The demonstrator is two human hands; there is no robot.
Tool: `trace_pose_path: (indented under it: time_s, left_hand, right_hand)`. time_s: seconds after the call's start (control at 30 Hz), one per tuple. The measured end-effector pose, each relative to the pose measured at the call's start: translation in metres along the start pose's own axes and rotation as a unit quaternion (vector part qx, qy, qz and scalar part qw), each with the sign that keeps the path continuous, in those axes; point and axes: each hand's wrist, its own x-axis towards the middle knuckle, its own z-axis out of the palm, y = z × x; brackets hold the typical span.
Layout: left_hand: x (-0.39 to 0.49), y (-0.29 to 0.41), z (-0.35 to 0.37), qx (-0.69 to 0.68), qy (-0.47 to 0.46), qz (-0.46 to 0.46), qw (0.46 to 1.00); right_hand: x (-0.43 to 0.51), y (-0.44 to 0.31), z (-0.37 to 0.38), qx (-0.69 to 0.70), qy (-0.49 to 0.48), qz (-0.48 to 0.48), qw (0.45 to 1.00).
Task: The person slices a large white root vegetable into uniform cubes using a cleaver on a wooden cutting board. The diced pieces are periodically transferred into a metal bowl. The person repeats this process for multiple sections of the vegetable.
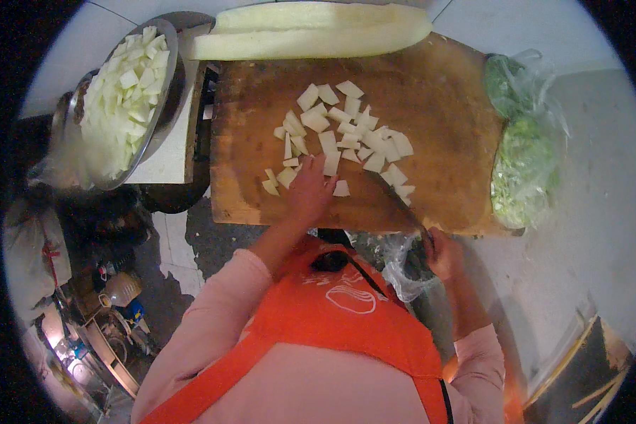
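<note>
Pale chunks of a cut vegetable (350, 127), flat and angular, lie scattered over the middle of a wooden cutting board (456, 132). Fingers spread, my left hand (312, 185) rests at the lower left of the chunks and touches some of them. My right hand (442, 254) grips the handle of a kitchen knife (395, 193) at the board's near edge; its dark blade points up and left, low beside the right part of the chunks. Along the far edge of the board lie long pale pieces of a large gourd-like vegetable (318, 40).
A metal bowl (170, 79) heaped with cut chunks stands at the left on a white surface (161, 164). Plastic bags with green vegetables (524, 164) lie against the board's right side. A translucent plastic bag (408, 270) hangs below the near edge. A plastic jug (122, 290) is at lower left.
</note>
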Motion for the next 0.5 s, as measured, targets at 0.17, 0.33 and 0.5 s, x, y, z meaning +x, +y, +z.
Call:
trace_pose_path:
  time_s: [0.17, 0.33, 0.5]
  left_hand:
    - [0.029, 0.003, -0.002, 0.079, -0.086, 0.062, 0.991]
    - [0.035, -0.029, -0.002, 0.025, -0.161, 0.211, 0.964]
    - [0.019, -0.035, -0.020, -0.026, -0.103, 0.091, 0.990]
  right_hand:
    - [0.002, -0.007, -0.007, 0.024, -0.010, -0.010, 1.000]
    - [0.001, -0.004, -0.002, 0.031, 0.008, -0.030, 0.999]
    - [-0.003, -0.007, 0.003, 0.018, -0.017, -0.013, 1.000]
